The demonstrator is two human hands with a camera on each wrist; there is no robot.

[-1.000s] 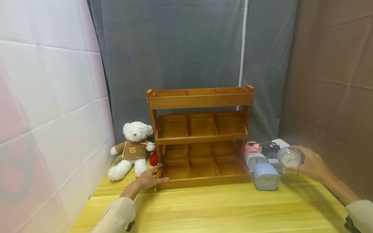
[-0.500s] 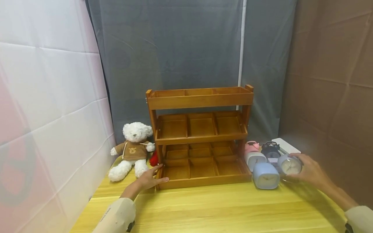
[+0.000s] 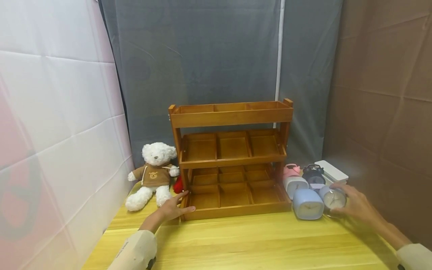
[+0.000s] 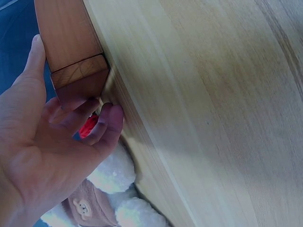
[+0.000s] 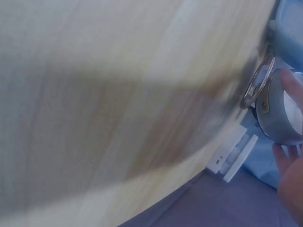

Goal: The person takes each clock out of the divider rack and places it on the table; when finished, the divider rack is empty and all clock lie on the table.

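In the head view, my right hand (image 3: 357, 206) grips a round grey alarm clock (image 3: 333, 200) low at the table's right side, thumb and fingers on its sides. A wire ring stand (image 5: 258, 85) shows under this clock (image 5: 274, 116) in the right wrist view; it looks at or very near the tabletop. My left hand (image 3: 170, 208) holds the lower left corner of a brown wooden tiered shelf (image 3: 236, 212). From the left wrist, its thumb lies along one board (image 4: 71, 38) and the fingers curl round the other side. The shelf's visible compartments hold nothing.
Left of the gripped clock are a blue clock (image 3: 308, 204) and a white clock (image 3: 295, 186). Behind stand a pink clock (image 3: 291, 170), a black twin-bell clock (image 3: 314, 174) and a white box (image 3: 332, 171). A white teddy bear (image 3: 156, 176) sits left, near a red object (image 3: 178, 185).
My right hand has lowered the round alarm clock and shifted it slightly left, close beside the blue clock. The white box behind is now uncovered. My left hand stays at the shelf corner.
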